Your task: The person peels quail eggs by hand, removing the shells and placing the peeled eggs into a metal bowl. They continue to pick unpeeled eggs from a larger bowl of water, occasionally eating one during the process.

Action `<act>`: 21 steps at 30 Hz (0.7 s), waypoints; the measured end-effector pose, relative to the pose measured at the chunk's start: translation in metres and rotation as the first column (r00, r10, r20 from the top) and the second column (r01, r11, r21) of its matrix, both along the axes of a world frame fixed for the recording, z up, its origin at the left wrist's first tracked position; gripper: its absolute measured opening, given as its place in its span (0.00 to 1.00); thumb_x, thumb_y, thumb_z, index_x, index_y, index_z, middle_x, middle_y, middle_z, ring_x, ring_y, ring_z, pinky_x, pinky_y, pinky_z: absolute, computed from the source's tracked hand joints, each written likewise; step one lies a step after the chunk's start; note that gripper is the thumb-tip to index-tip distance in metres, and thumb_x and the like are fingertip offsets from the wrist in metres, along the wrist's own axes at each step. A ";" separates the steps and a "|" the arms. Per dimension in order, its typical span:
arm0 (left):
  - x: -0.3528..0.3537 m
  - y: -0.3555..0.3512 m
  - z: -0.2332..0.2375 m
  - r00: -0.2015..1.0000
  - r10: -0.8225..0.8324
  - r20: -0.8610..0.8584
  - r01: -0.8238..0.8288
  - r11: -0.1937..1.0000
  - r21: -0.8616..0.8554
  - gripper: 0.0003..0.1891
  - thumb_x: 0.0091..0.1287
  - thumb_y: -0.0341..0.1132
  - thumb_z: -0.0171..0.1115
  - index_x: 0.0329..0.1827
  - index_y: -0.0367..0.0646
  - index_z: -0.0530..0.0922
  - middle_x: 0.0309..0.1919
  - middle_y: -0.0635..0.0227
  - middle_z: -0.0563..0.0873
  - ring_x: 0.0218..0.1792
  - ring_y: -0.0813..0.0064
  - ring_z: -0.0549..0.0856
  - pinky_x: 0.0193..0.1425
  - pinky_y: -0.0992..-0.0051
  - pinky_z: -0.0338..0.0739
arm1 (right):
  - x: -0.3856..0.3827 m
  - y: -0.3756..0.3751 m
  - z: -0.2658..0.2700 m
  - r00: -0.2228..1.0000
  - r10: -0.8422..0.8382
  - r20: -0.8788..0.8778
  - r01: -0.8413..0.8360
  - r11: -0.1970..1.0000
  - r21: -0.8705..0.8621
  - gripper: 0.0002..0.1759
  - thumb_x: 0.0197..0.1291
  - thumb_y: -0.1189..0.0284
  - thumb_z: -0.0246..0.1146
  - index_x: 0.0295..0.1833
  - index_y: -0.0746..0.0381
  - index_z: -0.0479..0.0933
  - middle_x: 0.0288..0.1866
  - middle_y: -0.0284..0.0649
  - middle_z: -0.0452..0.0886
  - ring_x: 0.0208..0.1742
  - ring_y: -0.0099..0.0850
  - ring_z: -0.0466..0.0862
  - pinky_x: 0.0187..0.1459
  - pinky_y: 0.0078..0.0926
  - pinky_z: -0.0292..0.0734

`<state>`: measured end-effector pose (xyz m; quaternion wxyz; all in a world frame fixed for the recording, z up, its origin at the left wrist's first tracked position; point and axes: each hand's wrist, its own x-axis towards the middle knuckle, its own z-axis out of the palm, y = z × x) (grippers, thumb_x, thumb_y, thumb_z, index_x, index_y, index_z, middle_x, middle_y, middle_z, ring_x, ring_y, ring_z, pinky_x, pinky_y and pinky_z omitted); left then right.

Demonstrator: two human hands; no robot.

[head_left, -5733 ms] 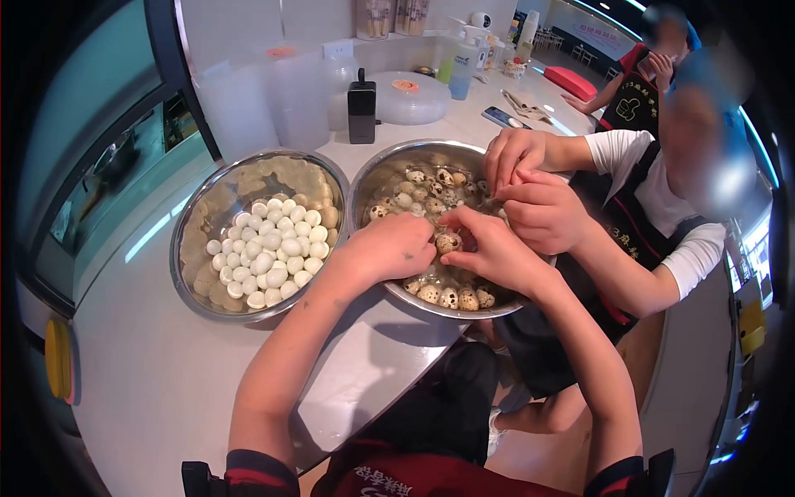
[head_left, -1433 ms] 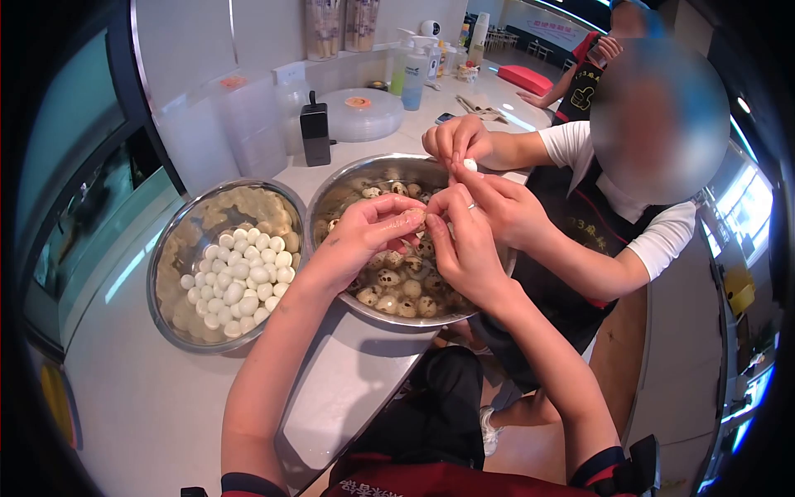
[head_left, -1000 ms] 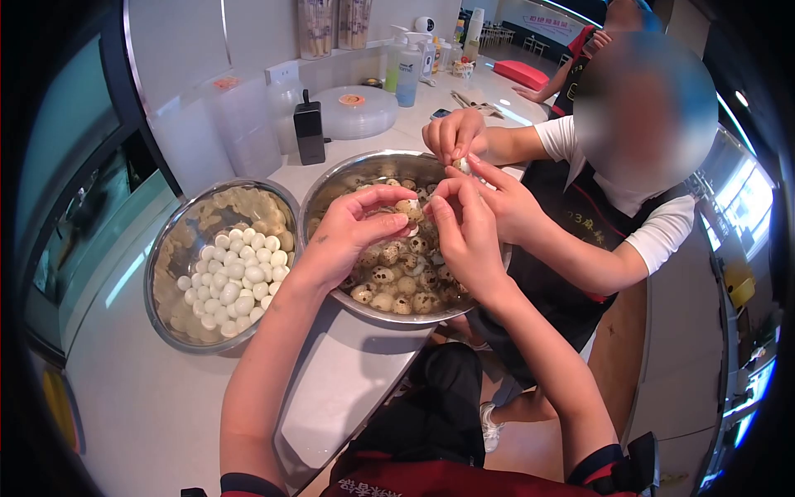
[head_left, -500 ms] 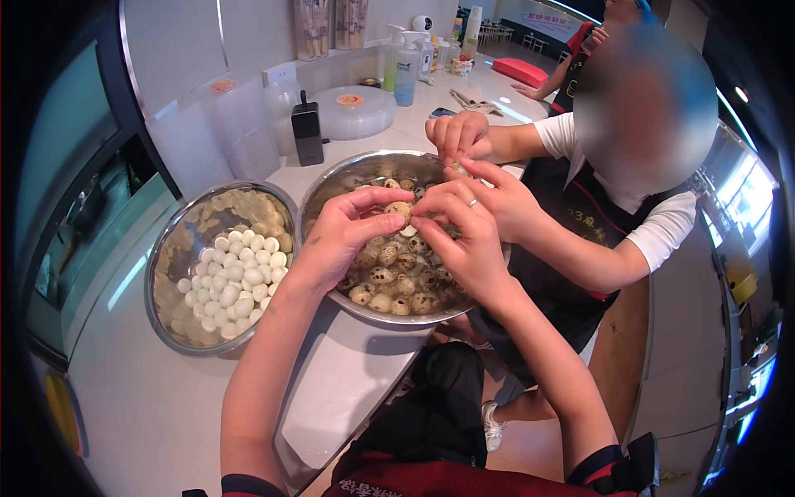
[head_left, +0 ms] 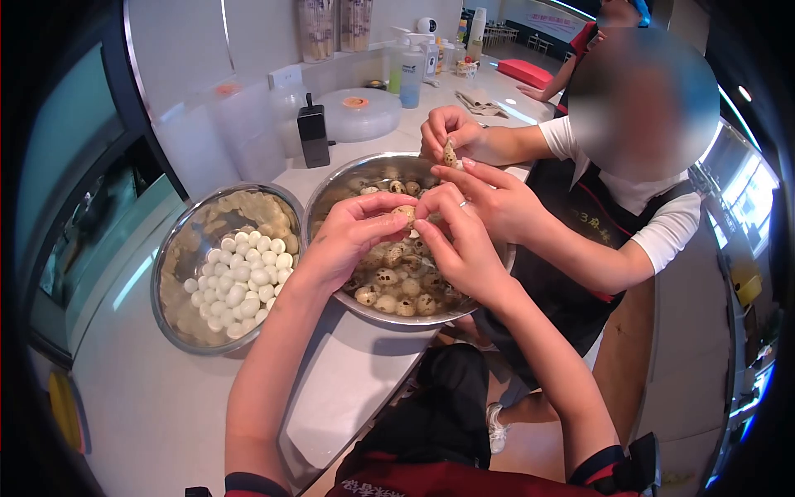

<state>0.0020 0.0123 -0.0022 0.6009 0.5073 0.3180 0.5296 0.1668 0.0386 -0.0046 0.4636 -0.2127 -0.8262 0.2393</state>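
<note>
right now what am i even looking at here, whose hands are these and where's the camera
There is no machine here. The single picture comes from a camera worn on a person's head, looking down at their own bare hands; the fisheye lens bends the edges. The two arms rising from the bottom are the wearer's. The left hand and right hand together pinch one speckled quail egg over a steel bowl of unpeeled eggs. Beside it on the pale counter, a second steel bowl holds peeled white eggs. The other hands belong to a co-worker in an apron, who holds another egg above the same bowl. A black device and a stack of clear lids stand behind.
</note>
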 end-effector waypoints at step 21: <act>0.005 -0.002 -0.006 0.998 -0.038 -0.050 0.039 0.999 0.021 0.14 0.60 0.32 0.57 0.47 0.36 0.73 0.40 0.68 0.78 0.40 0.82 0.77 0.47 0.81 0.72 | -0.001 -0.004 -0.004 0.980 -0.167 0.110 0.116 0.923 0.368 0.09 0.48 0.84 0.55 0.36 0.67 0.65 0.34 0.48 0.67 0.36 0.44 0.71 0.36 0.35 0.68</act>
